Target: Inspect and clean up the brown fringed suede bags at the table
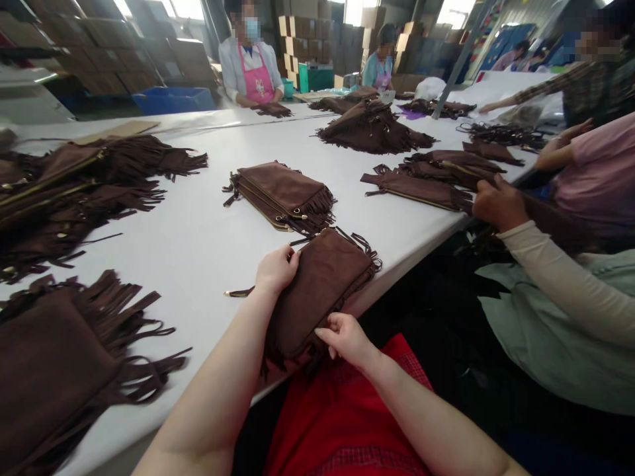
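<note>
A brown fringed bag (pixel 317 284) lies at the table's front edge, its near end reaching over the edge. My left hand (pixel 278 268) is closed at the bag's upper left side, with the thumb against its edge. With thumb and fingers pinched, my right hand (pixel 344 338) grips the bag's lower right edge. Dark straps and fringe stick out at its far corner, and a strap with a metal tip (pixel 239 292) pokes out left of my wrist. Just beyond sits a small stack of brown zippered bags (pixel 280 192) with fringe and gold-coloured rings.
More brown fringed bags (pixel 44 357) and a zippered pile (pixel 74 178) cover the left side of the white table (pixel 213 218). A heap of bags (pixel 372 125) lies farther back. At right, close by, a co-worker's hand (pixel 499 201) handles another bag; other people stand around the table.
</note>
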Demonstrator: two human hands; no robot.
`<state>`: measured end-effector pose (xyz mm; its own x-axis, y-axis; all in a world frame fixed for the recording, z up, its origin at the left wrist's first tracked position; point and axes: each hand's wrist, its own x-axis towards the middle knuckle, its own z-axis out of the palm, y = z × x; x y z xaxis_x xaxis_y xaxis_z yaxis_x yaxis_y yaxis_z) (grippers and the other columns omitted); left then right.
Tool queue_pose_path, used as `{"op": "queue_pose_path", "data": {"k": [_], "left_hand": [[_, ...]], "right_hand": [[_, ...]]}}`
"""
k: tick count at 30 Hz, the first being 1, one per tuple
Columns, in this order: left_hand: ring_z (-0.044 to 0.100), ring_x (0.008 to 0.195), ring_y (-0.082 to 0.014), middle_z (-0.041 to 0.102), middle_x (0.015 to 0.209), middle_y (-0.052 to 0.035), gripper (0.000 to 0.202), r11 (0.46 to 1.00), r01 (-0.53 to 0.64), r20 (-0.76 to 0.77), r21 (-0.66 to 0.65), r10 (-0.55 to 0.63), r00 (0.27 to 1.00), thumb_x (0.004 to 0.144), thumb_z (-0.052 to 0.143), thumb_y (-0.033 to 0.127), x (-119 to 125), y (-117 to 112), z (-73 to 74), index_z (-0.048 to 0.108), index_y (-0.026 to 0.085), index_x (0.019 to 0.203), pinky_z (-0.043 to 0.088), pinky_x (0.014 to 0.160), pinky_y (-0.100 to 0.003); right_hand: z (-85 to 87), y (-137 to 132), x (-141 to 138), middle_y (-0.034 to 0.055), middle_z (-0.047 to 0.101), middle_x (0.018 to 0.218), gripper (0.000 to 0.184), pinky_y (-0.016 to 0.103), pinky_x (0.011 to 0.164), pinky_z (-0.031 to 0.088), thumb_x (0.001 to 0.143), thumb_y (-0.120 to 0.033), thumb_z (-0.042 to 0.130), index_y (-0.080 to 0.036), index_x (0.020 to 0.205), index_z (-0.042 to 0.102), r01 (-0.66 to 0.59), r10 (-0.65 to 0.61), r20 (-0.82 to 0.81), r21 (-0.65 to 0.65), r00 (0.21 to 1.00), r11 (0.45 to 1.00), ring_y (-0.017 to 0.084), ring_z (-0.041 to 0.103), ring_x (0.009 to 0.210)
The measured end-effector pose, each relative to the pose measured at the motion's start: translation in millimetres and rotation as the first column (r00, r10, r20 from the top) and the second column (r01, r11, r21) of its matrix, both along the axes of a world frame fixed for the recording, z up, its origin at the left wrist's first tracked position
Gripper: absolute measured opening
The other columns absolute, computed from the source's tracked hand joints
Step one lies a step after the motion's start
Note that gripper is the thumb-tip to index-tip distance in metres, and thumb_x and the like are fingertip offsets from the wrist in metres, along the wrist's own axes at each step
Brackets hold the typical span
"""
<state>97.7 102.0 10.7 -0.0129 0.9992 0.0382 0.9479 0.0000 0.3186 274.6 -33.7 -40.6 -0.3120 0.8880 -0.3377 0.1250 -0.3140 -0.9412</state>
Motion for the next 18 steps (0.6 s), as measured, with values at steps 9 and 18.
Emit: {"op": "queue_pose_path", "data": {"k": [9,18], "left_hand": [[0.065,0.088,-0.0255,0.071,0.092,-0.0076,0.038,1.0,0.004,-0.001,-0.012,-0.004,1.0,0.093,0.034,0.05,0,0,0.1,0.063,0.025,0.091,0.046,0.074,-0.034],[0.065,0.088,-0.0254,0.071,0.092,-0.0079,0.039,1.0,0.002,-0.003,-0.019,-0.002,1.0,0.092,0.034,0.05,0,0,-0.3,0.064,0.025,0.092,0.045,0.073,-0.033]], "right_hand": [[-23.1,-17,22,0.0013,0.061,0.05,0.013,0.023,0.049,0.035,0.07,-0.019,0.06,-0.017,0.057,0.062,-0.295,0.23,0.635,-0.003,0.738,0.956,0.014,0.056,0.05],[-74.5,-35,51,0.0004,0.071,0.068,0.019,0.019,0.046,0.035,0.077,-0.021,0.057,-0.02,0.09,0.071,-0.244,0.302,0.573,-0.179,0.761,0.953,0.01,0.055,0.046]]}}
